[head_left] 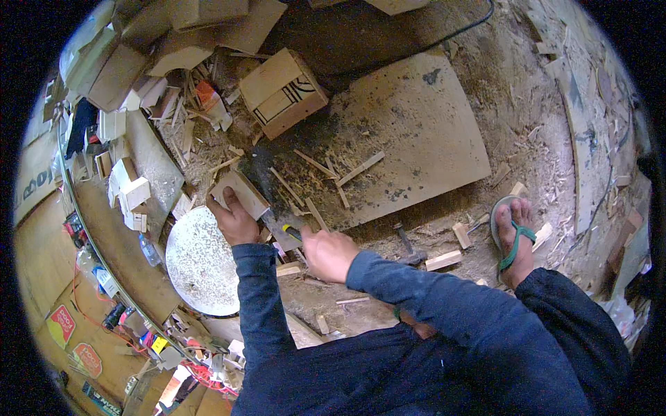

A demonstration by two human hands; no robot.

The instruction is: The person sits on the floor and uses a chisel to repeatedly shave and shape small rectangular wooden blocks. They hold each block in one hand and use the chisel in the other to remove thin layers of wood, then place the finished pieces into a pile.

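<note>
My left hand (237, 220) grips a pale wooden block (243, 188), with the thumb on its top face and fingers along the near left side. My right hand (330, 254) is closed round the yellow-and-black handle of what looks like a handsaw (283, 234). Its flat grey blade lies close to the block's right end; whether they touch, I cannot tell. A round white speckled disc (201, 267) is beside my left wrist. Thin wood strips (361, 168) lie scattered on a dusty board (423, 132) beyond my hands.
A cardboard box (284, 87) stands on the board's far left. A hammer (406, 243) and short wood pieces (444, 261) lie near my sandalled foot (515, 236). Wood offcuts (132, 191) and a plastic bottle (149, 249) are at left. A dark cable (465, 29) crosses the far side.
</note>
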